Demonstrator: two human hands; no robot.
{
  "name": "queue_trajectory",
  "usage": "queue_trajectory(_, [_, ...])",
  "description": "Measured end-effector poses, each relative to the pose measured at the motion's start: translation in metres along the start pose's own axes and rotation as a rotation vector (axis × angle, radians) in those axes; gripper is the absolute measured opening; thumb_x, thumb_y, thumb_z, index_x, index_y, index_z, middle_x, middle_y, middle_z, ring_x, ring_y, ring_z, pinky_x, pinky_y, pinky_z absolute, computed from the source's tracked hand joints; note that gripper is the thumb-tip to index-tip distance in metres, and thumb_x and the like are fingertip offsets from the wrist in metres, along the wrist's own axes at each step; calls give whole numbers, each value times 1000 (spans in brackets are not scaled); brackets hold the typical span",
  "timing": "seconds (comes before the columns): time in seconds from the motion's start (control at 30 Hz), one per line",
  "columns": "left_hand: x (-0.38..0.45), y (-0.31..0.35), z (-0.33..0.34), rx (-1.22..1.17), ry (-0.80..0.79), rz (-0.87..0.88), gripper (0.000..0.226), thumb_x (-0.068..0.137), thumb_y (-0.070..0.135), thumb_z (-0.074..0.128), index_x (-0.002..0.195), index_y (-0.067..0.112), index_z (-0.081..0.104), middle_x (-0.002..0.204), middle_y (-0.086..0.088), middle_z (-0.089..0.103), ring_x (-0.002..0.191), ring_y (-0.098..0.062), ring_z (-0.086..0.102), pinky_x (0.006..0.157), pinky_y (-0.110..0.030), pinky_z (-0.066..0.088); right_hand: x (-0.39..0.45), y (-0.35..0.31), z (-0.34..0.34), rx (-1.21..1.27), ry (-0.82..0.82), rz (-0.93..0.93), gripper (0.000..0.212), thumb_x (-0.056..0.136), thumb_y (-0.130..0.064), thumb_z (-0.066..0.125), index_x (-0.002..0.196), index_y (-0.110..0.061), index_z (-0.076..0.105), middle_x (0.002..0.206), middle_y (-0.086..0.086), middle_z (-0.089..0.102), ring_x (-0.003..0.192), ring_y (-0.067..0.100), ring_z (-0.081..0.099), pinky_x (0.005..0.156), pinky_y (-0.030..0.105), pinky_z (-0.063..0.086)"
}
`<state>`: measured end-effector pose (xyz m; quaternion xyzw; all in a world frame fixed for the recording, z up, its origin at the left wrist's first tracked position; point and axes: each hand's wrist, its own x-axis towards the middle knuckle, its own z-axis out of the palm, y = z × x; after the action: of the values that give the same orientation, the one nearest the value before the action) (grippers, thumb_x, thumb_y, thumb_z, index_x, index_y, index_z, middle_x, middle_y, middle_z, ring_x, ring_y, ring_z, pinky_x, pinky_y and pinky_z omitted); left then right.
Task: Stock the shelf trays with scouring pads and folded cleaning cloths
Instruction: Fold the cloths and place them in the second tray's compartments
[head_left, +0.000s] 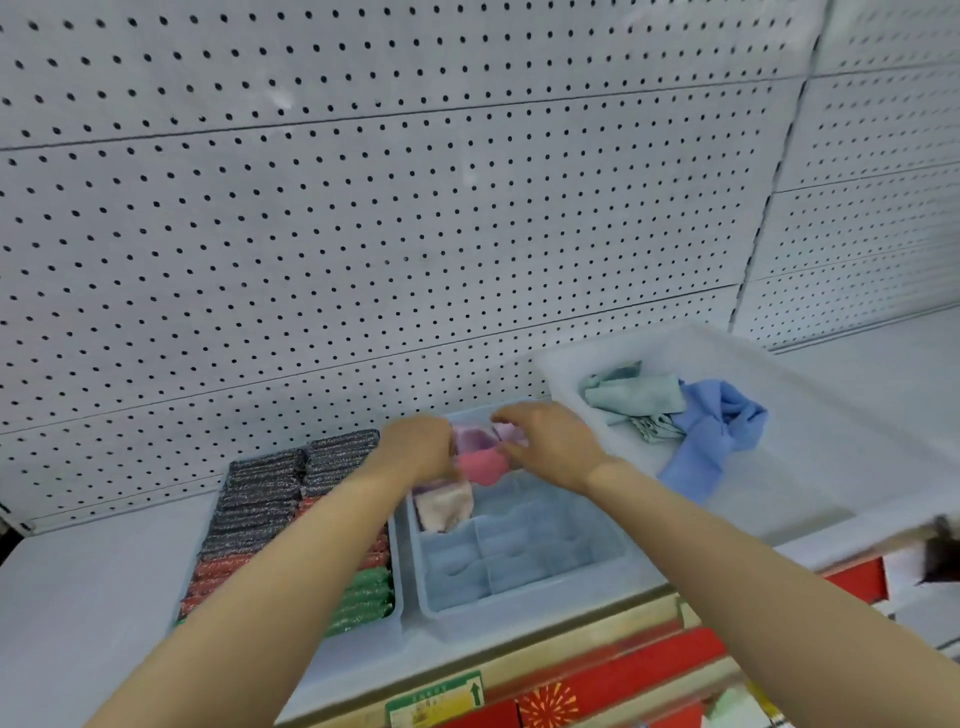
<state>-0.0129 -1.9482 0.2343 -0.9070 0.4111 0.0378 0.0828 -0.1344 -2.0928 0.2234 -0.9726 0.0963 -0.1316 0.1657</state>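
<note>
A pale blue divided tray (524, 582) sits on the shelf, its front compartments bare. Over its far end, my left hand (415, 447) and my right hand (550, 441) together hold a folded pink cloth (483, 466), with a lilac cloth (475, 436) just behind it in the back compartments. A cream folded cloth (444, 506) stands in a compartment on the tray's left side. To the left, another tray holds rows of scouring pads (260, 499), grey at the back, red in the middle, green (363, 597) at the front.
A white bin (779, 467) at the right holds loose unfolded cloths, a teal one (634, 395) and a blue one (711, 436). White pegboard (415, 234) backs the shelf. The shelf's front edge carries a red strip and a price label (436, 699).
</note>
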Motion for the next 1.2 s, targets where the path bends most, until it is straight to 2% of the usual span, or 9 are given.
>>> queue_trajectory(0.1, [21,19,-36,-63,79,61,48,81,56,66,118,25,63,114,0,65,105,-22,59,80,-30,44,-7,31,-37,-160,46,71,44,93,-37,54,134,-21,52,136,1,56,121,24,53,100,33,35])
queue_trajectory(0.2, [43,55,-59,-62,157,167,51,87,51,63,130,26,57,127,0,60,115,-24,54,85,-34,42,-18,72,-63,-237,91,159,49,93,-41,53,137,-22,47,135,1,56,120,23,52,103,34,32])
queue_trajectory(0.47, [135,172,-92,59,299,348,56,91,45,59,141,22,46,132,-6,56,119,-29,51,94,-39,41,-21,170,-133,-343,191,231,53,93,-40,55,140,-18,46,133,5,58,119,26,53,101,34,33])
queue_trajectory(0.6, [190,224,-82,150,205,378,48,93,32,57,139,22,46,130,-7,58,116,-30,54,95,-39,44,-13,214,-145,-381,150,244,56,95,-42,50,145,-19,38,140,3,51,126,24,48,106,34,31])
queue_trajectory(0.73, [226,263,-55,140,8,429,56,93,24,56,146,25,38,140,-8,50,124,-31,50,100,-41,39,-10,252,-143,-386,127,237,56,96,-42,47,146,-20,36,142,0,50,129,20,46,108,33,29])
queue_trajectory(0.87, [235,277,-33,129,-70,504,41,87,12,54,128,21,53,124,-11,59,111,-32,58,81,-34,39,-9,280,-135,-351,120,235,56,95,-43,48,146,-21,37,139,-2,52,126,20,49,107,32,30])
queue_trajectory(0.97, [235,271,-35,73,-52,477,38,88,13,55,124,26,59,124,-7,60,112,-29,56,84,-34,39,-5,290,-130,-363,81,238,57,96,-43,47,147,-23,34,138,-3,52,124,18,49,105,30,31])
queue_trajectory(1.1, [228,248,-59,-253,30,393,17,82,18,66,98,20,70,99,-1,68,91,-21,59,74,-31,46,-2,286,-122,-212,76,236,59,95,-42,51,147,-21,32,139,0,51,124,20,49,103,32,35])
queue_trajectory(1.2, [208,224,-92,-570,128,349,6,80,22,73,83,27,70,82,5,69,80,-15,60,74,-31,49,1,267,-121,144,143,242,63,91,-40,61,145,-19,36,135,-2,54,122,18,52,100,29,41])
